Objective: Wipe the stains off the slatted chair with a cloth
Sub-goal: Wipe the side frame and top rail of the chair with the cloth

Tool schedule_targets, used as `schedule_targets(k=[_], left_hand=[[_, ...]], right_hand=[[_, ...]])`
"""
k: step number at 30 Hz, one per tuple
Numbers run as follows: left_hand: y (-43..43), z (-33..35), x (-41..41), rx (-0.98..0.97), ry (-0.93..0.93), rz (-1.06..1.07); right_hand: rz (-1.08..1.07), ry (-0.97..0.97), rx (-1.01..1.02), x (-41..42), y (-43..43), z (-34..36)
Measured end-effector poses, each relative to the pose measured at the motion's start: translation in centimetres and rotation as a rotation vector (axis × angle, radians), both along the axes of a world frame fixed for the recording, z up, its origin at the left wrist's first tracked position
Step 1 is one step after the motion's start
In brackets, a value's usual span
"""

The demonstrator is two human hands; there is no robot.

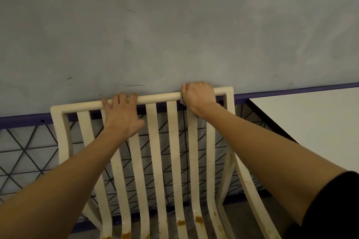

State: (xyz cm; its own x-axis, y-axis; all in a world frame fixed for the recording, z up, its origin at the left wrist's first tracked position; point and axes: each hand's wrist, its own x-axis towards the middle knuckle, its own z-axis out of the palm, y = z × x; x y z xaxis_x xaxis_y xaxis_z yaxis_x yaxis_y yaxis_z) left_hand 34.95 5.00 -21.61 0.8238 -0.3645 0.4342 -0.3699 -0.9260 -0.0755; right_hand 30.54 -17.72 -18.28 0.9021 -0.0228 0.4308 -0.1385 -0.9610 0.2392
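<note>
One slatted chair (155,161), two hands (124,118) (199,96), one cloth (182,101), one table (310,118)

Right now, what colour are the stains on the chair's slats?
Orange-brown stains low on the cream slatted chair, clearest in the head view.

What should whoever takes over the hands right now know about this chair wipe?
Left hand: fingers curled over the top rail, steadying it.
Right hand: fisted on the same rail, further right; a grey sliver at its edge looks like the cloth.
Slatted chair: against the wall, white table to its right.
Done: top rail looks clean; more cannot be told.
Left: brown stains low on the slats and spots on the right armrest.
</note>
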Motion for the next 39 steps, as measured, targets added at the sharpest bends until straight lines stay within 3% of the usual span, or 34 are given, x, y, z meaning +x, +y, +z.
schedule_targets(k=[6, 12, 16, 31, 39], left_hand=[[0.0, 0.4, 0.0, -0.009, 0.021, -0.006], [0.2, 0.6, -0.1, -0.029, 0.029, -0.030], [0.8, 0.8, -0.3, -0.035, 0.046, -0.053], [1.2, 0.5, -0.5, -0.069, 0.038, -0.087], [0.8, 0.2, -0.5, -0.088, 0.022, -0.073]], right_hand=[[0.153, -0.187, 0.240, 1.6, 6.7, -2.3], [0.383, -0.272, 0.193, 2.5, 7.1, -4.1], [0.460, -0.211, 0.107, 2.0, 4.7, -4.0], [0.183, -0.106, 0.186, -0.3, -1.5, -1.3], [-0.056, 0.094, 0.011, 0.4, -0.1, 1.0]])
